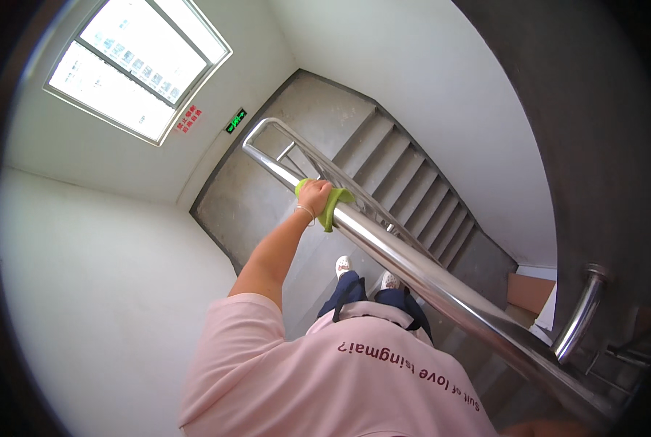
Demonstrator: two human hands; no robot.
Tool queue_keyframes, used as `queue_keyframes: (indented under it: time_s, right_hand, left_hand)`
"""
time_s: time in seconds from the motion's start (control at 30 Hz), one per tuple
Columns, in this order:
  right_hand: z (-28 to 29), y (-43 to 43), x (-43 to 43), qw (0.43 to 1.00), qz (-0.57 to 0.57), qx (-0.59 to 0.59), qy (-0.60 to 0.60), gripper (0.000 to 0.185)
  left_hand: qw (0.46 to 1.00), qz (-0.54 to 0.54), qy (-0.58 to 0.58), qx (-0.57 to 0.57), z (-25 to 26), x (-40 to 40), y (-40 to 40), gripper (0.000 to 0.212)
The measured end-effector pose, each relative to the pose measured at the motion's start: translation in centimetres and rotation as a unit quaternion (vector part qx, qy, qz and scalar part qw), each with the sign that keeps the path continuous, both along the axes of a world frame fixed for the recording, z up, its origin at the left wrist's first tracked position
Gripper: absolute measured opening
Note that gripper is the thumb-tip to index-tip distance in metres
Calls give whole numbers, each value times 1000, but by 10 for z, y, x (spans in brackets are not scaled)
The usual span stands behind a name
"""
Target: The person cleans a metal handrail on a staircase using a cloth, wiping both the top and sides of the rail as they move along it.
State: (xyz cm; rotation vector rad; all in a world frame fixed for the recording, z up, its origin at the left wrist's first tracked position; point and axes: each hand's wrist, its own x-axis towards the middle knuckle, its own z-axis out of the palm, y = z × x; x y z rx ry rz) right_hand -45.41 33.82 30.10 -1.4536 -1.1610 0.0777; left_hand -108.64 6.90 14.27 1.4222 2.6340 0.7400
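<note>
My left hand (314, 197) is closed over a lime-green cloth (330, 215), pressing it around the top tube of a polished steel handrail (380, 235). The cloth drapes down on both sides of the tube, and its middle is hidden beneath my fingers. A thin bangle circles my left wrist. Beyond the hand, the rail runs on to a rounded bend (260, 127). My right hand is out of view; only a blurred strip of skin shows at the bottom right edge.
Concrete stairs (407, 180) descend on the rail's far side. A landing (238, 185) spreads ahead, below a window (140, 60) and a lit green exit sign (236, 120). A brown cardboard piece (530, 292) lies at the right, near another steel rail section (579, 311).
</note>
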Motion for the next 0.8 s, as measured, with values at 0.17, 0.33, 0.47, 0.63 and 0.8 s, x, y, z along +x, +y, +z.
queue_keyframes:
  time_s: [0.17, 0.33, 0.47, 0.63, 0.8]
  right_hand:
    - [-11, 6, -10, 1000, 14, 15, -17, 40]
    - [-30, 7, -24, 998, 26, 34, -45, 40]
    - [-55, 17, -16, 995, 27, 85, -39, 41]
    - [-67, 18, 4, 988, 13, 111, -109, 41]
    - [-58, 26, 80, 958, -58, 140, -245, 41]
  left_hand:
    - [989, 98, -112, -19, -26, -22, 0, 30]
    - [933, 224, -265, -92, -16, -32, 1, 37]
    - [969, 142, -134, -153, -56, -74, -3, 41]
    - [983, 56, -83, -156, -58, -91, -30, 33]
    - [999, -3, -34, -1, -52, -61, -13, 25]
